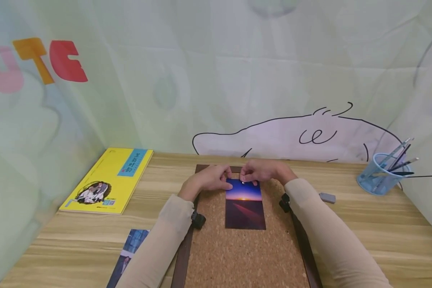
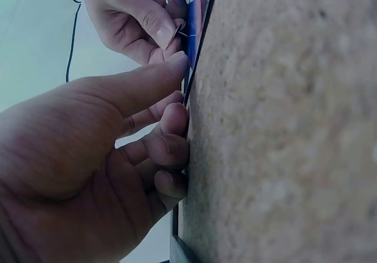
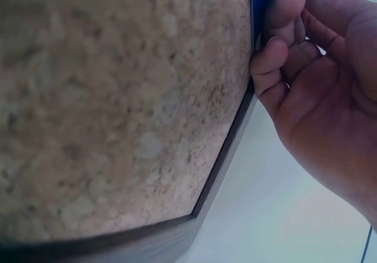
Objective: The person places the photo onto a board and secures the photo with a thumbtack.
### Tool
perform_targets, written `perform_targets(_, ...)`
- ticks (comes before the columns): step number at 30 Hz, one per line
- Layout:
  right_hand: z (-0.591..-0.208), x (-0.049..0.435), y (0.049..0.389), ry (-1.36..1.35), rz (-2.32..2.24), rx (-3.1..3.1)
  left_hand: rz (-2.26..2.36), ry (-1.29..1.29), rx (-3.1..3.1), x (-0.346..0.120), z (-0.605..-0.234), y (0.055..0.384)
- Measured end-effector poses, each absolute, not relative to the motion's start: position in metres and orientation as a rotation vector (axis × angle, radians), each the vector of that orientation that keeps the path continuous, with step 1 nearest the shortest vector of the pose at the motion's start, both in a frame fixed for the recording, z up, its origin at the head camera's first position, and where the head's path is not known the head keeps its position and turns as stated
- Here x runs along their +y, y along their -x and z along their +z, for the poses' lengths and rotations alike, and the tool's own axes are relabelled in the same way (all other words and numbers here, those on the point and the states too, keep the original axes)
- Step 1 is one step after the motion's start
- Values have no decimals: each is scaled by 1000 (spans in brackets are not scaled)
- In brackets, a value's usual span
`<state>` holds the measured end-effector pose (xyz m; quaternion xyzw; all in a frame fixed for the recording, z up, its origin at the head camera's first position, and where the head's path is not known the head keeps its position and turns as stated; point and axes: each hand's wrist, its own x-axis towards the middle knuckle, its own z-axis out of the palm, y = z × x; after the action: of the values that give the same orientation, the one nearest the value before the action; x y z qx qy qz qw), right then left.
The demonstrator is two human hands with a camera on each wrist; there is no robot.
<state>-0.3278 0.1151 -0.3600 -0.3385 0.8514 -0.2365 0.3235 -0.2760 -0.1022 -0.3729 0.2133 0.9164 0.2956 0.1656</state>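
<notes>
A sunset photo (image 1: pixel 244 208) lies on the upper part of a framed cork board (image 1: pixel 245 256). My left hand (image 1: pixel 211 178) rests at the photo's upper left corner, its thumb on the print. In the left wrist view, the other fingers of the left hand (image 2: pixel 88 139) bend loosely against the board. Close beside it, my right hand (image 1: pixel 263 171) pinches a small pin (image 2: pixel 186 34) between thumb and forefinger over the photo's top edge. The pin's thin point faces the print; its head is mostly covered by the fingers. In the right wrist view, the right hand's lower fingertips (image 3: pixel 271 54) touch the board.
A yellow book (image 1: pixel 104 180) lies at the back left. Another picture (image 1: pixel 129 248) is partly under the left forearm. To the right are a grey eraser (image 1: pixel 327 197) and a blue mesh cup (image 1: pixel 376 178) of pens. A printed curtain (image 1: pixel 216 80) hangs behind the table.
</notes>
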Motion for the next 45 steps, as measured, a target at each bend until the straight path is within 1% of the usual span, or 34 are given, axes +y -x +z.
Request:
perform_targets(9, -362, 116, 327, 854, -666, 2247, 840, -621, 2607, -102, -373, 276)
perform_targets(13, -363, 115, 326, 880, -700, 2241, 842, -620, 2609, -102, -373, 276)
perform_targets(39, -367, 107, 323, 938, -596, 2328, 861, -615, 2590, -105, -372, 275)
perform_targets(45, -367, 105, 316, 846, -597, 2363, 893, -597, 2578, -104, -375, 274)
